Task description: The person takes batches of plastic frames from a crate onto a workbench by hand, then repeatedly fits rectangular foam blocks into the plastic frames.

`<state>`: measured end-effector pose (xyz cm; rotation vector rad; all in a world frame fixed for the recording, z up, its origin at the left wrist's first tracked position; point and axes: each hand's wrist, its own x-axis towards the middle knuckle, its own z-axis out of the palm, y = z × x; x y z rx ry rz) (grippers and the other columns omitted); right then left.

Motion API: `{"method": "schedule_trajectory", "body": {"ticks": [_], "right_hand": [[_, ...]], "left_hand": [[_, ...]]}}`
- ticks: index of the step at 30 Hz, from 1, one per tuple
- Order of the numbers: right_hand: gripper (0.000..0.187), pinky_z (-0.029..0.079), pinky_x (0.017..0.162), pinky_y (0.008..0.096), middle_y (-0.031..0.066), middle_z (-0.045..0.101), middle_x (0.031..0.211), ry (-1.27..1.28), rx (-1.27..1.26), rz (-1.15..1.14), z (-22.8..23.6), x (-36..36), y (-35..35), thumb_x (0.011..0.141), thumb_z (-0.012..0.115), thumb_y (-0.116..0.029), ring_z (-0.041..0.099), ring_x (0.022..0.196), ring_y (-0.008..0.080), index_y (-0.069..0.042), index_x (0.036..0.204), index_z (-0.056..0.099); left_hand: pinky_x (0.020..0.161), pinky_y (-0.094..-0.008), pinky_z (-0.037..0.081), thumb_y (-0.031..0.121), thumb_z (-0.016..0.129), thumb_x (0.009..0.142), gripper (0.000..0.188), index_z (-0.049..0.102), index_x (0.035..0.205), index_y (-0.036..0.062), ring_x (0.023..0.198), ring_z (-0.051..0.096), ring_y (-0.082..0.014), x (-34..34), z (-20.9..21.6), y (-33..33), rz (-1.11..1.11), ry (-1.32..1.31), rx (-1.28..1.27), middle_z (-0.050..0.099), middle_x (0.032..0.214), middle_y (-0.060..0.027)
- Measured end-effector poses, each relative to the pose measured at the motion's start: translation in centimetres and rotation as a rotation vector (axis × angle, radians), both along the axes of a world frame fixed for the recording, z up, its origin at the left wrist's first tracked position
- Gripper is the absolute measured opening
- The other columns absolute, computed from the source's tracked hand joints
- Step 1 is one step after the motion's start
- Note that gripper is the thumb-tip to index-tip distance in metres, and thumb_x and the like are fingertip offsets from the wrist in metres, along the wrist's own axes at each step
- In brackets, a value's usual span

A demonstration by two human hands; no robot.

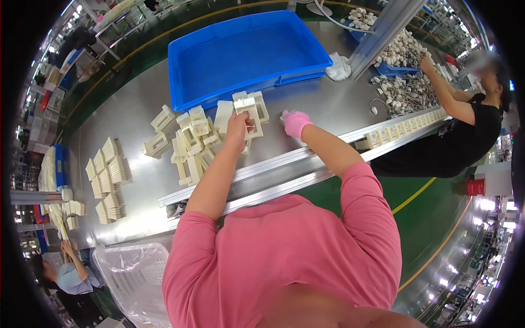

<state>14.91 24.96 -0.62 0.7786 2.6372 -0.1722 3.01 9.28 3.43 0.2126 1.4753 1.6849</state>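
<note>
Your bare left hand (238, 130) is clamped on a cream rectangular plastic frame (256, 118), just off the near edge of the large blue rectangular plastic tray (249, 75), your landmark here. Your right hand (296, 123), in a pink glove, is curled over the table near the tray's near right part; you cannot tell whether its fingers are closed on anything.

Beside your left hand, toward the tray's near left corner, lies a jumbled pile of similar cream plastic frames (188, 139), some leaning on one another. Well left of the tray, cream ribbed plastic blocks (106, 169) stand grouped on the grey metal table (139, 183). A crumpled white cloth-like bundle (338, 68) sits just beside the tray's right corner.

Nearer you than the tray, a silver metal rail (273, 164) runs along the table edge. Well right of the tray, past a grey metal post (377, 41), a co-worker in black (473, 120) reaches into a heap of white parts with wires (407, 93).
</note>
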Motion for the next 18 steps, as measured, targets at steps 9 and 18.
{"method": "schedule_trajectory", "body": {"ticks": [9,18], "right_hand": [[0.024,0.044,0.048,0.0247,0.0057,0.055,0.058,0.551,-1.182,-0.257,10.7,1.5,-3.8,0.076,0.056,-0.024,0.054,0.053,0.0101,-0.001,0.075,0.054],[0.043,0.041,0.047,0.0297,0.0089,0.051,0.065,1.128,-0.397,-0.013,8.2,0.9,-9.3,0.077,0.054,-0.013,0.052,0.051,0.0225,-0.001,0.114,0.035]], "left_hand": [[0.067,-0.0306,0.045,0.030,0.040,0.087,0.029,0.041,0.109,0.0099,0.087,0.053,-0.0182,2.4,1.5,-1.3,-0.074,0.154,-0.004,0.052,0.098,-0.0067],[0.089,-0.0263,0.032,0.035,0.029,0.092,0.046,0.029,0.126,0.0036,0.105,0.042,-0.0163,2.8,-0.8,-1.5,-0.049,0.498,0.146,0.042,0.117,-0.0094]]}}
